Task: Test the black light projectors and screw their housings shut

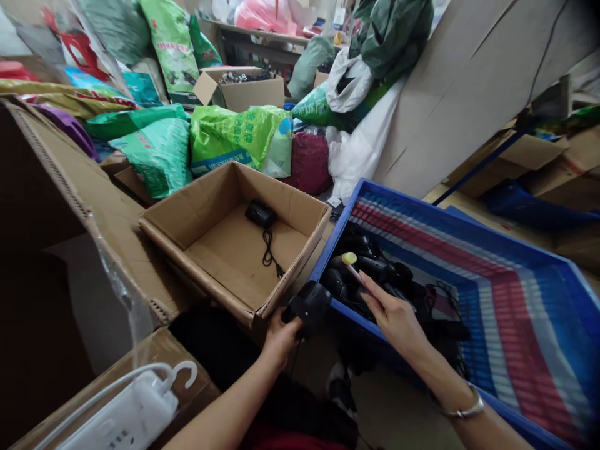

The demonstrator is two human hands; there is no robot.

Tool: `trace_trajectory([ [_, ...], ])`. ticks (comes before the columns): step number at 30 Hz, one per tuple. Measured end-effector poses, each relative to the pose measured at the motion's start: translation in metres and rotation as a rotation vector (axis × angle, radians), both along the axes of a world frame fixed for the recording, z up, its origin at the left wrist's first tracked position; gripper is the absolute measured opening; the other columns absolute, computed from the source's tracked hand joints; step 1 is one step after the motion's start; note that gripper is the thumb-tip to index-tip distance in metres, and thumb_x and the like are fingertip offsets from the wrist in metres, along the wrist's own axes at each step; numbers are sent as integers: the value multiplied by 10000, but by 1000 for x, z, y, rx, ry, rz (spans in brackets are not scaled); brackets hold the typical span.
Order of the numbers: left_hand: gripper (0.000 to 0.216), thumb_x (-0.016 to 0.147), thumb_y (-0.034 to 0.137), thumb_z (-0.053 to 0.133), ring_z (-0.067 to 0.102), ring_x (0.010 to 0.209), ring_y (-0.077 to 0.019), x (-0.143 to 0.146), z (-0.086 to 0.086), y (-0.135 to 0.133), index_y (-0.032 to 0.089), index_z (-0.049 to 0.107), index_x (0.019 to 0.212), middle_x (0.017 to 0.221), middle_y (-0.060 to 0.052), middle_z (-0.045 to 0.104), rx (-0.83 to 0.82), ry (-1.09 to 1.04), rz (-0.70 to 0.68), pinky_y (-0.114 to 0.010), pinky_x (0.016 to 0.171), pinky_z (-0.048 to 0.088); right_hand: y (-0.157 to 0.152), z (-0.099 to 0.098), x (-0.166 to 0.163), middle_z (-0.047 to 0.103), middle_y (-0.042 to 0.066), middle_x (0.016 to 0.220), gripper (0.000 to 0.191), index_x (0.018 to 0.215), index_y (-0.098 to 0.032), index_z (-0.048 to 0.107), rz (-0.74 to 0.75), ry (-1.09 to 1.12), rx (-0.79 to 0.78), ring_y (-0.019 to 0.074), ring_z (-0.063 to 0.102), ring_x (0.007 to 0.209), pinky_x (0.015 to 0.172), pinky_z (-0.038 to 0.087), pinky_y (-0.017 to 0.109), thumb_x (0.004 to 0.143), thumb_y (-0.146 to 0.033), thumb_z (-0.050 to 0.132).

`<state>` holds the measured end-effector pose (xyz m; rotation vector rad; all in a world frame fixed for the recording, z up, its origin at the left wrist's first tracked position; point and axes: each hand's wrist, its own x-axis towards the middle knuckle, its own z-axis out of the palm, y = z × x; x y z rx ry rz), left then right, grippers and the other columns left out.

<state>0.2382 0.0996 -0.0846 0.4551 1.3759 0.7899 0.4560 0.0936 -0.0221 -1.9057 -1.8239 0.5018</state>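
Observation:
My left hand (281, 337) is closed around a black hair dryer (312, 303), between the cardboard box and the blue crate. My right hand (394, 315) pinches a thin stick-like tool (355, 273) with a round, pale yellow tip, above the crate's near left part. Several black hair dryers (375, 265) lie heaped with their cords in the blue crate (417, 209), partly hidden by my right hand. In the open cardboard box (210, 256) rests one black device (260, 214), its cord and plug trailing toward the near right corner.
A white power strip (126, 409) lies on cardboard at the lower left. Green bags (234, 137), a dark red bundle (310, 162) and a white sack (359, 153) are piled behind the box. A large pale panel (450, 94) leans behind the crate.

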Motion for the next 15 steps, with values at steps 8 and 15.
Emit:
trace_trajectory([
  [8,552,478,200,812,607,762,-213,-9,28,-12,172,525,949,752,0,618,234,74,-149,-300,698,481,-16,-8,-5,654,18,667,516,1221,-157,606,-192,473,-134,165,589,513,466,489,279,814,-474,587],
  [15,601,563,118,739,526,1065,-266,-15,50,-25,224,452,1081,1149,-78,487,948,365,-280,-391,934,415,-39,-10,-16,661,74,1008,768,1175,-219,604,-178,1049,-268,58,436,452,350,337,189,517,-557,812],
])
